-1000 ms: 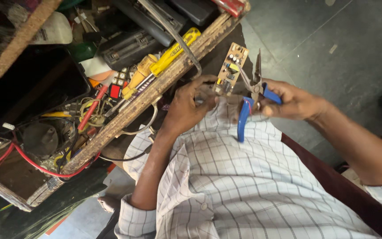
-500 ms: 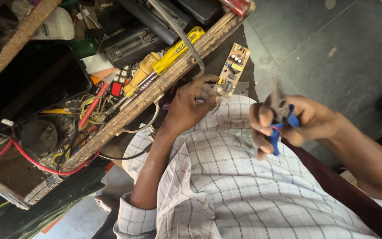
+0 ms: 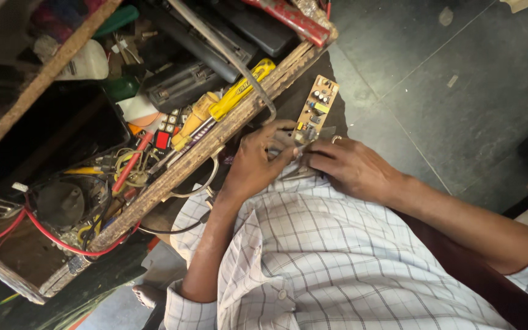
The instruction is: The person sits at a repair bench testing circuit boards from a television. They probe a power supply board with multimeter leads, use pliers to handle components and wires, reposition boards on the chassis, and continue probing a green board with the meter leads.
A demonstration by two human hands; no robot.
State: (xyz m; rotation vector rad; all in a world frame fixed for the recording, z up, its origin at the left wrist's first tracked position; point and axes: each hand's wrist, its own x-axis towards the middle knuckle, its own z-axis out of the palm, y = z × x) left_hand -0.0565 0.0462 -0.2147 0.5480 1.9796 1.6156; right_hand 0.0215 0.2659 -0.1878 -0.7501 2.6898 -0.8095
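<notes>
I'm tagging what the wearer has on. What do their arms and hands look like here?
Both arms wear a white shirt with a thin dark check, sleeves rolled up to around the elbow, forearms bare. The left hand is bare; the right hand shows a ring on one finger. No gloves or watch visible.

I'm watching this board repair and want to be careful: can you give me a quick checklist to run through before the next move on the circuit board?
1. Circuit board supported: ok, left hand grips its lower end.
2. Right hand at the board: ok, fingertips meet the left hand's at its lower edge.
3. Pliers in hand: cannot tell, none visible.
4. Component side visible: ok, parts face the camera.
5. Yellow screwdriver in reach: ok, lies on the wooden tray edge.
6. Joint being worked on: cannot tell, fingers hide it.
</notes>
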